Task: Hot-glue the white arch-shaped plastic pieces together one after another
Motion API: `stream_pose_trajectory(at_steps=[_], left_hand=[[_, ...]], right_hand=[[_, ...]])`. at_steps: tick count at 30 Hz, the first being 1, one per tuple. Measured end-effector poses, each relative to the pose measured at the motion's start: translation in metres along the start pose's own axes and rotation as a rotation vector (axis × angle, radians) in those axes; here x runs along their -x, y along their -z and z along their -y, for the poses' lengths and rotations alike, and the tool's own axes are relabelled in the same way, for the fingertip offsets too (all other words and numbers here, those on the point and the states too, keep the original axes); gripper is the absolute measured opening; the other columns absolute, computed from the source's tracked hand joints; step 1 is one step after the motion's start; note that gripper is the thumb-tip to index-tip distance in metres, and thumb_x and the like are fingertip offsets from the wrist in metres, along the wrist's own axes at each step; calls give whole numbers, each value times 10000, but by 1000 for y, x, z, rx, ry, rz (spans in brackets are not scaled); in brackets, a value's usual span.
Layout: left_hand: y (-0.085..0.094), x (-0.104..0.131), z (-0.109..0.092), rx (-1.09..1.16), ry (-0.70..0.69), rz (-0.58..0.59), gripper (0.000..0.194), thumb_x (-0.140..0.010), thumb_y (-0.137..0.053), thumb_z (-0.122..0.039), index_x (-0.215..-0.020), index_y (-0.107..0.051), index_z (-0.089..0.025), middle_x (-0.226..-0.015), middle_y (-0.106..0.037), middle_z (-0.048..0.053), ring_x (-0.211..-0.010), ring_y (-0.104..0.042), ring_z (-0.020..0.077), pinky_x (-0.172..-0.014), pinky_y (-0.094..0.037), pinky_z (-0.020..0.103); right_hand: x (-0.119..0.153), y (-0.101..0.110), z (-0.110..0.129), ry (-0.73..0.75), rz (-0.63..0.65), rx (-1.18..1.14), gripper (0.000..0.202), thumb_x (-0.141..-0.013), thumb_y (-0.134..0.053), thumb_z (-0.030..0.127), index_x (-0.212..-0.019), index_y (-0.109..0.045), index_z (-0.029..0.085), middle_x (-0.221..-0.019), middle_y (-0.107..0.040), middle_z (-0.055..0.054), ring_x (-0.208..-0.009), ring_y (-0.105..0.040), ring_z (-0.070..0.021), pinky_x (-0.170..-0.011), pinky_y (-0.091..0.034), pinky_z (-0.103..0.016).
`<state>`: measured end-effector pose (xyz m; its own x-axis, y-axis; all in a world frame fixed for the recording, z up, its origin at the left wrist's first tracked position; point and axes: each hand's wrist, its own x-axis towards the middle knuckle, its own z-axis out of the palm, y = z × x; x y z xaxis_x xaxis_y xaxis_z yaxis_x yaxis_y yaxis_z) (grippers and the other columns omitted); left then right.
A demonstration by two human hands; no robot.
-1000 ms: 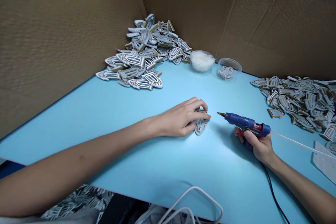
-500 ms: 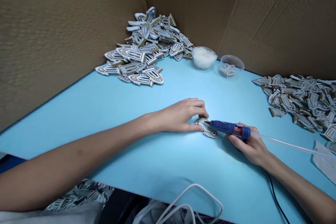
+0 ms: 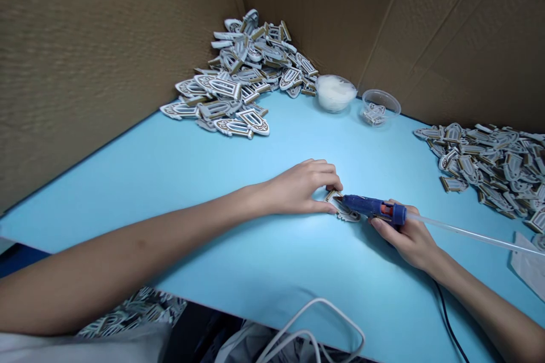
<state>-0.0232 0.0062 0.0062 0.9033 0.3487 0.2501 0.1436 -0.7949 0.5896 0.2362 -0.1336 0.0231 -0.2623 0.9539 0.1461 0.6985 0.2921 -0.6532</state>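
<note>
Pinching piece (image 3: 346,215) by edge: left hand (image 3: 303,187); piles (image 3: 244,76) apart.

The left hand (image 3: 307,188) and the glue gun (image 3: 366,205) cover parts of the small white piece (image 3: 349,216), and whether the gun's nozzle (image 3: 339,198) touches it is too small to tell. The right hand (image 3: 406,238) hides the gun's grip; the view's right edge cuts off the clear stick (image 3: 464,232) and a pile of white pieces (image 3: 489,164), the bottom edge a white cable (image 3: 326,302).
</note>
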Motion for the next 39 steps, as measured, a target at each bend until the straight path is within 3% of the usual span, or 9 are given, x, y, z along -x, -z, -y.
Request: stream_pose_trajectory(at_steps=[6,26,33,36,39], left_hand=[[-1,1,0,7,0,-14,292,-945,-805,-409,-1080,-717,-165,-1001,-730,64,-916,-642,211,-871,-438,336],[-1,0,0,-1,-5,-20,297,-931,-823,-403,-1075,-715,-166,-989,-728,58,-907,-642,211,-865,-433,332],[-1,0,0,0,-11,-21,292,-934,-818,-405,-1065,-714,-167,-979,-729,56,-900,-646,210,-866,-438,334],[-2,-1,0,-3,-13,-14,283,-940,-809,-404,-1064,-711,-169,-983,-731,57,-912,-648,213,-869,-440,335],[0,0,-1,-25,1,-3,273,-940,-806,-401,-1059,-708,-176,-983,-726,56,-932,-644,220,-877,-446,330]], right_hand=[[-1,1,2,-12,-10,45,388,-1024,-535,411,-681,-522,231,-605,-511,31,-539,-441,-141,-572,-370,-302],[-1,1,3,-30,7,45,413,-1027,-519,412,-655,-491,236,-592,-483,29,-558,-438,-144,-560,-349,-299],[1,-2,1,-91,18,26,445,-1016,-560,448,-634,-514,226,-598,-513,9,-604,-497,-163,-572,-379,-300],[6,-5,-2,-141,7,-87,408,-1028,-571,484,-741,-652,206,-684,-622,-25,-660,-570,-190,-589,-433,-307],[12,-2,-8,-65,-52,-267,354,-1075,-506,470,-987,-723,205,-868,-730,-68,-714,-633,-212,-638,-505,-335]])
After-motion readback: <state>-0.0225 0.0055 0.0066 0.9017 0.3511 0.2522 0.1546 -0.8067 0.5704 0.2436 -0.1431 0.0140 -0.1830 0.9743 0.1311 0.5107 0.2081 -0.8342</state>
